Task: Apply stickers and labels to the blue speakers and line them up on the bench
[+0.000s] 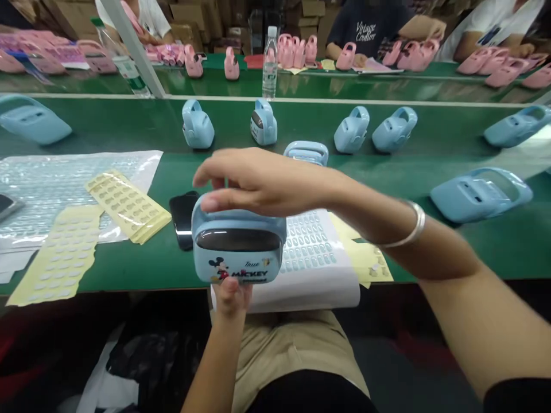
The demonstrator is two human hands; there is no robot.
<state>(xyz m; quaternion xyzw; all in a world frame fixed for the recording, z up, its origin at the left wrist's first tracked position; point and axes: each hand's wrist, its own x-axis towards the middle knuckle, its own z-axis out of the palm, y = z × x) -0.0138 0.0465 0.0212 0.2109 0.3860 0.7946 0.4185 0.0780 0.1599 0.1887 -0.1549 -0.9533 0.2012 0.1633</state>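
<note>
Left hand (232,297): grips gadget (236,244) from below
Right hand (252,180): bent over gadget's top, cannot tell if grasping
Phone (182,218): left of gadget

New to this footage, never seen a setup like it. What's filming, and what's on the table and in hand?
No robot here: it's a person working with bare hands, and the single picture comes from a camera worn on their head, looking forward and down. The left hand holds a light-blue Mickey-printed unit from below; the right hand is over its top, though contact there is hard to judge. On the green table lie a white sticker sheet, yellow sticker sheets and a black smartphone. More blue units stand beyond; farther across, other people sit near pink ones.
</note>
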